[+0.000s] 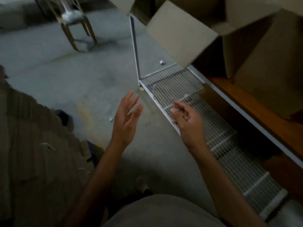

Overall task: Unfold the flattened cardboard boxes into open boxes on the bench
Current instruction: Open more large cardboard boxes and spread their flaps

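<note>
A stack of flattened cardboard (32,145) fills the 9 o'clock side. Near centre the left hand (127,118) hangs over the floor (65,71), fingers (131,99) straight and spread, holding nothing; just toward 3 o'clock the right hand (186,119), loosely curled, is empty above the wire shelf (177,81). At 1 o'clock unfolded boxes (270,54) stand on the wooden bench (255,108), one flap (180,35) overhanging the shelf.

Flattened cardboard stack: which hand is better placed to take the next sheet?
Left, probably: the left hand is open, empty and nearer the flattened cardboard stack; the right hand hovers over the wire shelf.
</note>
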Demonstrator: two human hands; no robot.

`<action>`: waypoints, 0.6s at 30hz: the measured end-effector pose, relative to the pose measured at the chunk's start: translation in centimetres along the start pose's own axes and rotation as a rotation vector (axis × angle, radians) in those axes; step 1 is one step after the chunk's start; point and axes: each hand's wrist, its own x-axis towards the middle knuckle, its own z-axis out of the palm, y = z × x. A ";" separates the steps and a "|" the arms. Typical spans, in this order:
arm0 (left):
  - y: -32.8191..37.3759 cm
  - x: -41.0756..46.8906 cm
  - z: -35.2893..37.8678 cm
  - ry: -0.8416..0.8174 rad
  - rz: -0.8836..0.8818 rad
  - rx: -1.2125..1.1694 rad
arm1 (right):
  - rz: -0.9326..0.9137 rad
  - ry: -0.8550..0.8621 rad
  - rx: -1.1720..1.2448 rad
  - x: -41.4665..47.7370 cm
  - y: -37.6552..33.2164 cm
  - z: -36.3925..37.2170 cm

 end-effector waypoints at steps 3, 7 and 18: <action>0.8 5.4 -3.5 0.028 0.056 -0.030 | -0.084 0.010 0.021 4.4 -3.1 3.9; 1.3 10.7 -7.2 0.078 0.104 -0.055 | -0.130 0.005 0.035 8.7 -5.8 8.0; 1.4 27.4 -12.3 0.095 0.211 -0.025 | -0.242 0.007 0.041 23.0 -11.4 15.5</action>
